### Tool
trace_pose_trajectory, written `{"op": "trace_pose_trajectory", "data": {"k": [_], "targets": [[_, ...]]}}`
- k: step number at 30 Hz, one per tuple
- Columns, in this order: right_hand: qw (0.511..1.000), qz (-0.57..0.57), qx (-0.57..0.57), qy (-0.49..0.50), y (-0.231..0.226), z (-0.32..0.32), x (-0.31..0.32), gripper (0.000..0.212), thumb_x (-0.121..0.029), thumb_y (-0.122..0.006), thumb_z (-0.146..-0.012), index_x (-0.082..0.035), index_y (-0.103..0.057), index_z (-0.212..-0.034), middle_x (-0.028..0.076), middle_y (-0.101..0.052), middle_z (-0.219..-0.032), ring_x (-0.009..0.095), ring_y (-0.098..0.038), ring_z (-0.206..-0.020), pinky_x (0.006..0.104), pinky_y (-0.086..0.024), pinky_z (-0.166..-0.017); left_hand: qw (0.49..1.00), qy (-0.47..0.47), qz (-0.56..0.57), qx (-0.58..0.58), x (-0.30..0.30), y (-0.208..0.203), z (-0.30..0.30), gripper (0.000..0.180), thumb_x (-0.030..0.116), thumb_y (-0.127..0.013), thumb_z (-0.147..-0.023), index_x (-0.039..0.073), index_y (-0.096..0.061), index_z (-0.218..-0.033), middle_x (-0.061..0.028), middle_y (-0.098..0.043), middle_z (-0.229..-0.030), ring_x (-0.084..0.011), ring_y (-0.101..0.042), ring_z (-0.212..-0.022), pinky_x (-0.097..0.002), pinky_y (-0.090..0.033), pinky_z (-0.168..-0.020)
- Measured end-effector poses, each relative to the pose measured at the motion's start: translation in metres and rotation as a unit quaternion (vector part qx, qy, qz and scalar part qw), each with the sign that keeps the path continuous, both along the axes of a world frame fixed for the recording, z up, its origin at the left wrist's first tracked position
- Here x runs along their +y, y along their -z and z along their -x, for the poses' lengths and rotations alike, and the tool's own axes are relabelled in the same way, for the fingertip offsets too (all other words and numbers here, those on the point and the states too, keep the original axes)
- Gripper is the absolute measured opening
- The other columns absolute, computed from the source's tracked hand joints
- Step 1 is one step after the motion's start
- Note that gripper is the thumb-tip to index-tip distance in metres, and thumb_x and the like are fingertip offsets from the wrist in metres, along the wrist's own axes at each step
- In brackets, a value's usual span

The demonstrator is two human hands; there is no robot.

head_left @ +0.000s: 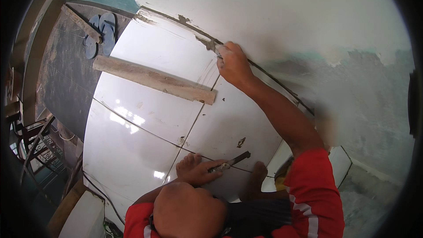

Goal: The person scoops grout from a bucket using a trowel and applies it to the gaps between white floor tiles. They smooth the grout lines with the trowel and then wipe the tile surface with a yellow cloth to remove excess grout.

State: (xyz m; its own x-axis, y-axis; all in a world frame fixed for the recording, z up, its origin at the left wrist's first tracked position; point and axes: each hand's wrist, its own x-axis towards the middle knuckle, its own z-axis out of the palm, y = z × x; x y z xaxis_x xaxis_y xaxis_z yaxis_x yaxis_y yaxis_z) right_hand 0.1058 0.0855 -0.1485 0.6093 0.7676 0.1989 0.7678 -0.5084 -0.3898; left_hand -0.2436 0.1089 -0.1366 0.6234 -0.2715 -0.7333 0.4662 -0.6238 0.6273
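My right hand [233, 64] reaches far out to the gap [200, 37] where the glossy white floor tiles [145, 119] meet the white wall [273, 13]. Its fingers are bunched at the gap, pinching and pressing grey mortar [210, 44] that smears the fingertips. My left hand [200, 172] rests low on the tiles beside my bare feet [188, 161], gripping a small dark-bladed trowel [232, 161] that lies across a tile joint. A red sleeve covers my right upper arm.
A rough wooden plank [154, 79] lies across the tiles. A pair of blue flip-flops [100, 33] sits on the dark floor at upper left. A metal frame [35, 145] stands at left, a white block [83, 218] at lower left. A small mortar blob [241, 142] dots a tile.
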Motion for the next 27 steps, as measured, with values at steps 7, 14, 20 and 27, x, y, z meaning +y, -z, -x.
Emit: {"op": "trace_pose_trajectory", "data": {"k": [7, 14, 20, 27], "targets": [[0.976, 0.166, -0.133, -0.037, 0.055, -0.016, -0.033, 0.009, -0.004, -0.061, -0.084, -0.003, -0.064, -0.092, 0.013, -0.058, -0.1, 0.03, -0.058, -0.097, 0.0406, -0.055, -0.084, 0.949, -0.149, 0.274, 0.046, -0.017, 0.068, 0.041, 0.055, 0.067, -0.061, -0.091, 0.053, -0.053, -0.144, -0.0096, -0.052, -0.115, -0.0261, -0.039, -0.113, -0.0435, -0.033, -0.102], [0.979, 0.129, -0.134, -0.084, 0.001, -0.006, -0.032, 0.023, -0.003, -0.059, -0.084, 0.002, -0.062, -0.107, 0.013, -0.058, -0.101, 0.03, -0.058, -0.1, 0.0383, -0.056, -0.084, 0.95, -0.1, 0.292, 0.055, -0.003, 0.056, 0.02, 0.054, 0.053, -0.063, -0.096, 0.039, -0.052, -0.147, -0.0028, -0.06, -0.108, -0.0206, -0.045, -0.103, -0.0375, -0.037, -0.094], [0.981, 0.167, -0.086, -0.037, 0.054, -0.016, 0.031, 0.035, 0.003, -0.057, -0.083, 0.002, -0.065, -0.118, 0.011, -0.059, -0.105, 0.03, -0.056, -0.102, 0.0383, -0.053, -0.089, 0.936, -0.126, 0.328, 0.005, -0.01, 0.056, 0.021, 0.053, 0.028, -0.062, -0.103, 0.018, -0.048, -0.153, -0.0007, -0.064, -0.095, -0.0092, -0.057, -0.082, -0.0259, -0.046, -0.081], [0.973, 0.178, -0.143, -0.042, 0.029, -0.012, -0.078, 0.015, -0.005, -0.061, -0.084, -0.001, -0.064, -0.098, 0.011, -0.058, -0.1, 0.03, -0.058, -0.1, 0.0402, -0.056, -0.082, 0.893, -0.191, 0.388, 0.125, 0.0, 0.045, 0.013, 0.057, 0.046, -0.065, -0.097, 0.033, -0.052, -0.15, 0.0014, -0.062, -0.076, -0.0071, -0.047, -0.097, -0.0328, -0.037, -0.095]]}}
